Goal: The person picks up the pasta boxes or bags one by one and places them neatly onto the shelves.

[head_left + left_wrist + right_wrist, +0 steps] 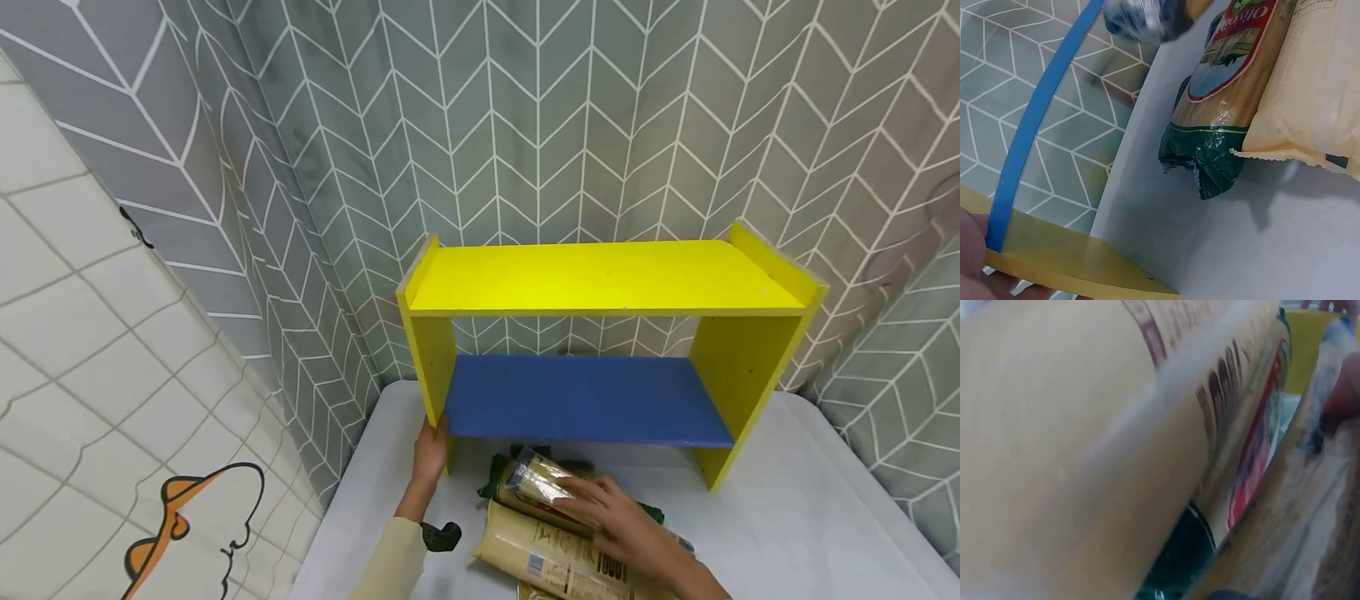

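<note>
My left hand (430,457) grips the left yellow side panel (431,358) of a small shelf unit, at the front end of its blue board (577,400). With my right hand (626,521) I hold a long noodle packet (542,477) in shiny clear plastic, its far end tilted up toward the shelf. In the left wrist view that packet's bluish end (1147,22) hangs above the table. Beneath it lies a green-ended noodle packet (1229,94) with a red label. Alongside is a larger cream packet (540,546) with brown print and a barcode.
The shelf's bright yellow top (600,279) has raised sides. Its right side panel (750,375) stands on the white table (810,500). A grey patterned curtain (525,125) hangs close behind. Another packet (531,592) shows at the bottom edge.
</note>
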A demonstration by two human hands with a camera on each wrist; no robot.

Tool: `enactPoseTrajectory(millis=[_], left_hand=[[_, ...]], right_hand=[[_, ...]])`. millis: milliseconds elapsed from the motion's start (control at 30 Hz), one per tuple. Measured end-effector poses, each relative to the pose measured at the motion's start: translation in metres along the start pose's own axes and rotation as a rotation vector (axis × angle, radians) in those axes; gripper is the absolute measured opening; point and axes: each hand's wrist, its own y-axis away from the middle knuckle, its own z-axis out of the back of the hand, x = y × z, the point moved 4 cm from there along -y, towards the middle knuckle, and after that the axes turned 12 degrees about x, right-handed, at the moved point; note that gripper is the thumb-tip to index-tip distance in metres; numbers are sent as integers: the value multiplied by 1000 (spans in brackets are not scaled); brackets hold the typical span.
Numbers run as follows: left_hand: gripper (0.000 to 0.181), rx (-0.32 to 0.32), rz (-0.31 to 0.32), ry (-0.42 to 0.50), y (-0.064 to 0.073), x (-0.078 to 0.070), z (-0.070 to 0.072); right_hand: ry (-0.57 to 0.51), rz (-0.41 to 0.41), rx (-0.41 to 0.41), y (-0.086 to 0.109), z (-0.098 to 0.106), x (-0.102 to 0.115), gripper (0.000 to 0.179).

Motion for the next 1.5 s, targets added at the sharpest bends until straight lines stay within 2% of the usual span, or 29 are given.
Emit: enactPoseTrajectory(millis=[167, 400, 600, 700, 833, 967, 1067, 1133, 1267, 1400, 1500], left_hand=[[47, -2, -2, 3, 6, 5, -2], [47, -19, 18, -19, 5, 4, -2], [45, -42, 6, -30, 2, 3, 1], [45, -49, -5, -30, 3, 3, 2], [43, -44, -9, -25, 3, 2, 0], [41, -52, -20, -32, 3, 2, -1], [40, -59, -23, -30, 2, 2, -1], [40, -60, -23, -28, 2, 2, -1], [40, -60, -25, -34, 2, 3, -2], [41, -69, -17, -41, 1, 3, -3], [42, -77, -15, -44, 1, 3, -2]], right_hand=[[-22, 58, 4, 5, 5, 2, 84], [-34, 33, -52, 8, 20, -2, 81], [101, -52, -130, 7, 30, -12, 86], [142, -81, -158, 7, 32, -15, 82], [214, -128, -176, 8, 37, -19, 43], [276, -177, -219, 11, 45, -25, 45], [304, -203, -265, 10, 52, -30, 75], [325, -224, -292, 10, 57, -34, 81], [341, -313, -317, 10, 67, -42, 77], [290, -452, -349, 11, 78, -53, 65], [275, -524, -369, 9, 83, -58, 57]])
